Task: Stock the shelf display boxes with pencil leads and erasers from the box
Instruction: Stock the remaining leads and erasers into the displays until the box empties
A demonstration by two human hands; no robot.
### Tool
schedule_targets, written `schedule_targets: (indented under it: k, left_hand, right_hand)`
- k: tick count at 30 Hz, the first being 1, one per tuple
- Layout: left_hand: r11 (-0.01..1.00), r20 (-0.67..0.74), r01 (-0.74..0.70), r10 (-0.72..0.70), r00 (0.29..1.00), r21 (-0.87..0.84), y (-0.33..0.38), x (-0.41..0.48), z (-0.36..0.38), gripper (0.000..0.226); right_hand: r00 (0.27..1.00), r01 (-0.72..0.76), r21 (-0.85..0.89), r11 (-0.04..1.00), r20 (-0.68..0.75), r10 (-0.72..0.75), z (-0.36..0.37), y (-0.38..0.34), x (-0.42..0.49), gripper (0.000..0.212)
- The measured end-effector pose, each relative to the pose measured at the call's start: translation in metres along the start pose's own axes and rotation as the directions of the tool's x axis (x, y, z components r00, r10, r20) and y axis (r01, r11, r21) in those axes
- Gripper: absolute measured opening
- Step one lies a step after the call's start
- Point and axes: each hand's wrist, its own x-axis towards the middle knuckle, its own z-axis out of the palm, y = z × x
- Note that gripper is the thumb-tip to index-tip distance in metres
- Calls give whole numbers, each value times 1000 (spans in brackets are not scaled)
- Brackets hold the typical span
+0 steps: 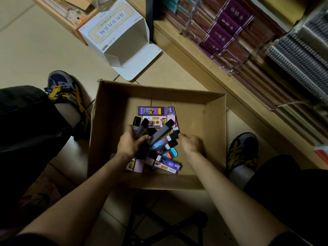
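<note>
An open cardboard box [209,121] sits on the floor between my feet. Inside lies a loose pile of pencil lead cases [160,150] in purple, pink, black and blue. My left hand [130,144] is down in the box and grips several dark lead cases [140,127] fanned upward. My right hand [190,143] is at the right edge of the pile, fingers curled and touching a case; what it holds is hidden. An empty white display box [124,32] stands open on the floor beyond the cardboard box.
A wooden shelf edge [204,64] runs diagonally at the right, stacked with purple-banded notebooks [229,27] and spiral notebooks [301,57]. My shoes [243,151] flank the box. A black stool frame [159,224] is below me. Another shelf corner [62,13] sits upper left.
</note>
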Motion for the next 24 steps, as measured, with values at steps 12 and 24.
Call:
schedule_targets:
  k: [12, 24]
  left_hand:
    - [857, -31, -118, 155, 987, 502, -15, 15, 33, 56]
    - [994, 323, 96, -73, 943, -54, 8, 16, 14, 37]
  right_hand:
    - [995, -94, 363, 927, 8, 98, 63, -12, -10, 32]
    - [898, -265, 493, 829, 439, 26, 50, -13, -18, 23]
